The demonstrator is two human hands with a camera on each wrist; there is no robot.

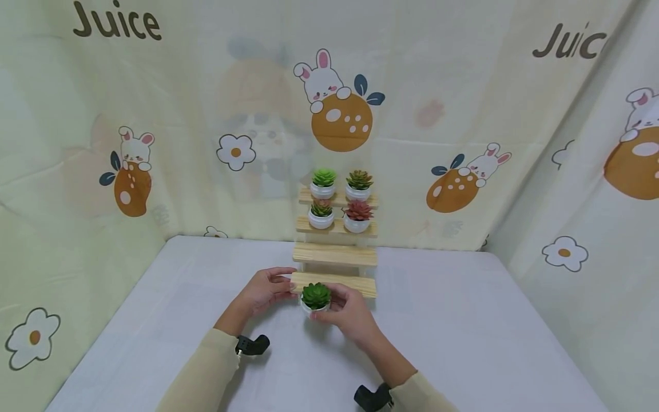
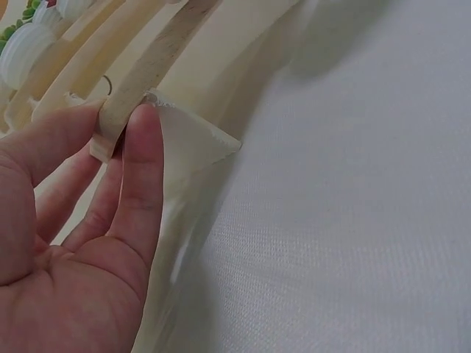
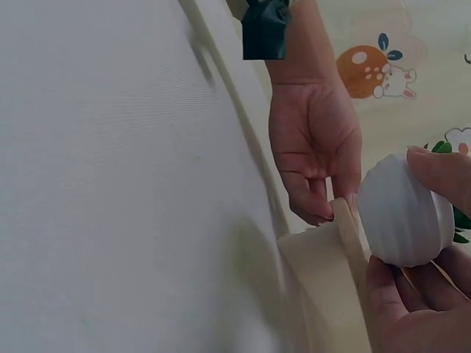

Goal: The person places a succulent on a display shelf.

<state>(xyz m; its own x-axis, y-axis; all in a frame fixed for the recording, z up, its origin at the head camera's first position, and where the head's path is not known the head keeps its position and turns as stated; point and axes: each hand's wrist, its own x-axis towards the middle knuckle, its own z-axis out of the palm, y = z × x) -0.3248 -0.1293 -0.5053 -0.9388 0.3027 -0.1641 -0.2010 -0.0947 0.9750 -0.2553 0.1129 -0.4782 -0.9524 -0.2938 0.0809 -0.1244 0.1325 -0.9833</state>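
Observation:
A stepped wooden shelf stand (image 1: 334, 253) stands at the back middle of the table. My left hand (image 1: 266, 290) pinches the left end of its lowest plank (image 2: 135, 94) between thumb and fingers. In my right hand (image 1: 352, 315) is a potted succulent with green leaves (image 1: 316, 296), its white ribbed pot (image 3: 407, 211) gripped by thumb and fingers. The pot is in front of the lowest plank, towards its left half, and overlaps it in the head view. My right fingertips come close to that plank in the right wrist view.
Two potted succulents, light green (image 1: 323, 183) and brownish green (image 1: 358, 185), stand on the top plank. Below them are a red-green succulent (image 1: 321, 214) and a red one (image 1: 357, 216). A printed curtain (image 1: 195, 114) hangs behind the white table (image 1: 443, 320).

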